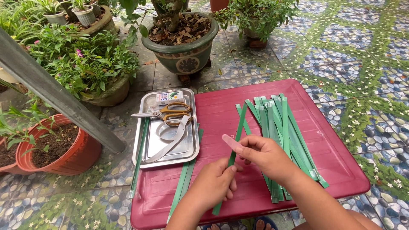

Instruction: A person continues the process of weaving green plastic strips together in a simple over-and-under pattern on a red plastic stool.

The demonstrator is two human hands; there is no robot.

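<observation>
My left hand (pixel 215 183) and my right hand (pixel 264 155) both pinch one long green strip (pixel 240 127) that lies slanted over a dark red plastic table (pixel 221 110). The left hand grips it low, near the front edge. The right hand holds it at the middle, with the index finger stretched out to the left. Just right of my right hand, a pile of several green strips (pixel 277 123) is spread over the table.
A metal tray (pixel 147 149) at the table's left holds orange-handled scissors (pixel 168 113), a small box (pixel 169 97) and a pale strip loop. More green strips (pixel 184 183) lie under the tray's edge. Potted plants (pixel 183 42) and a slanted post (pixel 55 91) stand on the patterned tile floor.
</observation>
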